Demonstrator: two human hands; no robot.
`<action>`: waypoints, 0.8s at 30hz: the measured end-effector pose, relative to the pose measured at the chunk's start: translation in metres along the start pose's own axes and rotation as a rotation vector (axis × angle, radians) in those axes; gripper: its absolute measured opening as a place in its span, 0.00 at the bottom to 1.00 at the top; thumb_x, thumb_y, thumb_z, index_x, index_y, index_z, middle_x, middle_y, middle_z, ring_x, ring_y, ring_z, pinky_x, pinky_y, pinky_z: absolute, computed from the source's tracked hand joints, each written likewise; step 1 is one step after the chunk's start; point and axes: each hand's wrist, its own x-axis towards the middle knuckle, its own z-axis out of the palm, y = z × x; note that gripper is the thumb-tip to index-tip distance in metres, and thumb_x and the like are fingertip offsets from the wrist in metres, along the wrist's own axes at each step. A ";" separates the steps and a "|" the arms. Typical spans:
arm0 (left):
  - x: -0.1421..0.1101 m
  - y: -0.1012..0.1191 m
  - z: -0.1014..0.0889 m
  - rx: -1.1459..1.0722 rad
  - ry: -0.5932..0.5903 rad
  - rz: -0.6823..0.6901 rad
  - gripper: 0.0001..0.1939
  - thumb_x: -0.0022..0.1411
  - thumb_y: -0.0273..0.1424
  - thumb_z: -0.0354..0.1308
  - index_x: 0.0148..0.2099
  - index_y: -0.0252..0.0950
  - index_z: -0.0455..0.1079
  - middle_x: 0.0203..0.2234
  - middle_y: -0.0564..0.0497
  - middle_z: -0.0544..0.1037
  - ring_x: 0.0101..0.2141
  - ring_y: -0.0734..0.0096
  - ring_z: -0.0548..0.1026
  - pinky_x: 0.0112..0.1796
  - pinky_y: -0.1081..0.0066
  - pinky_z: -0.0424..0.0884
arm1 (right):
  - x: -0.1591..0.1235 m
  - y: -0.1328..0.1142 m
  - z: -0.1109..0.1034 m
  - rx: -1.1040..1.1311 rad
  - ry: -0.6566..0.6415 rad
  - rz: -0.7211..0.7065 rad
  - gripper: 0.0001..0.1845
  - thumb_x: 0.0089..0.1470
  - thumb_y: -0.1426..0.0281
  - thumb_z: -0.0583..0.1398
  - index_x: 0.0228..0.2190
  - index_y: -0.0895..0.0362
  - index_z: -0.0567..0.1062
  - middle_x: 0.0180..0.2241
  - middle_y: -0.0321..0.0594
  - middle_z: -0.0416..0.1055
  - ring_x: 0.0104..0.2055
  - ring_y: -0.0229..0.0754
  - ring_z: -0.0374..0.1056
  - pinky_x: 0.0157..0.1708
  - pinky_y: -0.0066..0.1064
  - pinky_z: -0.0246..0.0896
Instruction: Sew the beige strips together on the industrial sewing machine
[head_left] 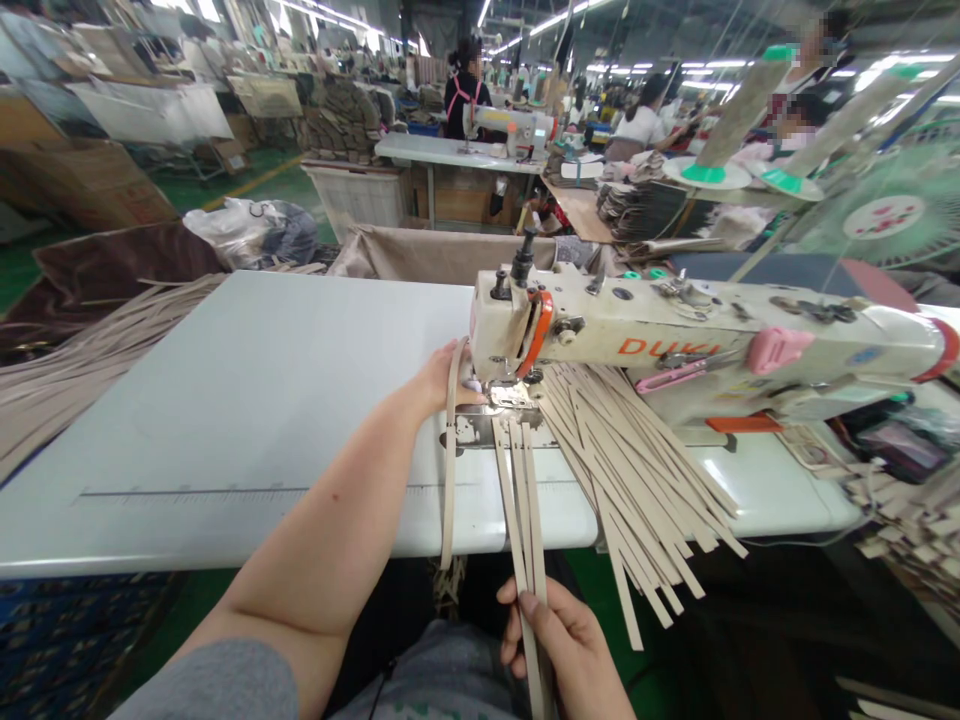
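Note:
My right hand (551, 632) is closed round several narrow beige strips (527, 520) below the table's front edge. They run up from it to the presser foot of a white sewing machine (600, 335). My left hand (442, 380) is left of the needle area, its thumb stretched towards the metal plate (480, 428) and apart from the fingers. The machine head partly hides those fingertips. One beige strip (450, 470) passes in front of the left hand and hangs down over the table edge.
A fan of loose beige strips (637, 480) lies under the machine arm and overhangs the front edge. More strips (97, 350) lie beyond the left side of the white table (285, 390). A fan (885, 215) stands behind, at right. Other people work farther back.

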 end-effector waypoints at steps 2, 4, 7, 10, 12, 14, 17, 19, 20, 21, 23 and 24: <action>0.001 0.000 0.000 0.004 0.005 -0.015 0.35 0.50 0.30 0.85 0.61 0.37 0.86 0.57 0.40 0.91 0.62 0.35 0.86 0.72 0.40 0.79 | 0.001 0.001 -0.001 -0.031 0.016 -0.020 0.37 0.56 0.32 0.79 0.38 0.55 0.93 0.26 0.38 0.80 0.28 0.44 0.73 0.37 0.35 0.70; 0.001 -0.001 0.000 0.007 0.008 -0.034 0.35 0.50 0.29 0.84 0.61 0.37 0.86 0.57 0.40 0.91 0.62 0.35 0.86 0.72 0.41 0.79 | 0.003 0.001 -0.004 -0.080 0.039 -0.057 0.36 0.56 0.32 0.79 0.36 0.54 0.94 0.27 0.38 0.79 0.31 0.45 0.72 0.39 0.36 0.70; 0.001 -0.003 0.000 -0.006 0.001 -0.022 0.35 0.50 0.29 0.83 0.61 0.36 0.85 0.58 0.40 0.91 0.62 0.36 0.87 0.72 0.41 0.78 | 0.007 0.002 -0.010 -0.156 0.035 -0.084 0.37 0.56 0.30 0.77 0.36 0.53 0.95 0.28 0.39 0.78 0.33 0.46 0.71 0.40 0.36 0.69; 0.001 -0.006 0.002 -0.052 -0.004 0.015 0.34 0.52 0.28 0.80 0.62 0.37 0.85 0.60 0.42 0.90 0.63 0.40 0.86 0.73 0.44 0.78 | 0.009 0.005 -0.014 -0.184 0.010 -0.063 0.40 0.57 0.29 0.76 0.42 0.53 0.96 0.28 0.39 0.79 0.30 0.45 0.70 0.35 0.35 0.66; 0.003 -0.008 0.005 -0.074 0.010 0.015 0.31 0.54 0.27 0.76 0.61 0.36 0.85 0.58 0.43 0.91 0.63 0.42 0.86 0.72 0.46 0.80 | 0.010 0.007 -0.012 -0.197 0.043 -0.091 0.41 0.59 0.29 0.75 0.46 0.53 0.95 0.27 0.37 0.79 0.28 0.44 0.68 0.34 0.35 0.65; 0.006 -0.010 0.009 -0.069 0.029 0.002 0.24 0.58 0.26 0.73 0.58 0.35 0.87 0.54 0.42 0.92 0.62 0.41 0.87 0.71 0.46 0.81 | 0.010 0.008 -0.007 -0.217 0.102 -0.155 0.39 0.60 0.30 0.74 0.47 0.52 0.94 0.27 0.36 0.78 0.28 0.45 0.68 0.36 0.37 0.68; 0.013 -0.012 0.018 -0.038 0.054 -0.008 0.17 0.62 0.25 0.70 0.53 0.36 0.89 0.48 0.42 0.93 0.64 0.40 0.86 0.72 0.48 0.80 | 0.010 0.009 0.001 -0.218 0.156 -0.229 0.37 0.61 0.32 0.75 0.48 0.52 0.93 0.26 0.36 0.78 0.31 0.49 0.72 0.40 0.39 0.72; 0.018 -0.013 0.023 0.001 0.076 0.007 0.15 0.65 0.26 0.68 0.52 0.38 0.89 0.51 0.43 0.93 0.66 0.43 0.85 0.74 0.50 0.77 | 0.011 0.011 0.005 -0.196 0.161 -0.241 0.38 0.62 0.33 0.75 0.52 0.53 0.91 0.26 0.35 0.79 0.32 0.50 0.74 0.40 0.39 0.73; 0.020 -0.014 0.026 0.023 0.084 0.019 0.15 0.66 0.26 0.67 0.53 0.38 0.89 0.54 0.44 0.93 0.67 0.44 0.84 0.75 0.50 0.76 | 0.012 0.011 0.006 -0.185 0.165 -0.244 0.38 0.62 0.34 0.75 0.55 0.53 0.90 0.27 0.35 0.79 0.32 0.50 0.75 0.41 0.39 0.74; 0.022 -0.014 0.028 0.044 0.087 0.028 0.16 0.66 0.26 0.67 0.54 0.39 0.89 0.57 0.44 0.92 0.68 0.46 0.83 0.76 0.50 0.74 | 0.013 0.012 0.007 -0.176 0.170 -0.248 0.39 0.63 0.35 0.76 0.56 0.53 0.89 0.27 0.34 0.80 0.32 0.49 0.76 0.41 0.38 0.75; 0.023 -0.015 0.031 0.078 0.089 0.020 0.18 0.66 0.26 0.67 0.56 0.40 0.88 0.61 0.44 0.91 0.69 0.47 0.82 0.77 0.49 0.72 | 0.015 0.013 0.009 -0.170 0.186 -0.262 0.39 0.63 0.37 0.76 0.59 0.53 0.87 0.28 0.34 0.80 0.33 0.50 0.78 0.42 0.39 0.78; 0.024 -0.015 0.032 0.089 0.087 0.008 0.19 0.66 0.25 0.67 0.57 0.40 0.87 0.62 0.44 0.90 0.69 0.46 0.82 0.78 0.48 0.72 | 0.016 0.013 0.010 -0.175 0.197 -0.268 0.39 0.63 0.37 0.76 0.60 0.53 0.87 0.28 0.34 0.80 0.33 0.51 0.79 0.42 0.39 0.79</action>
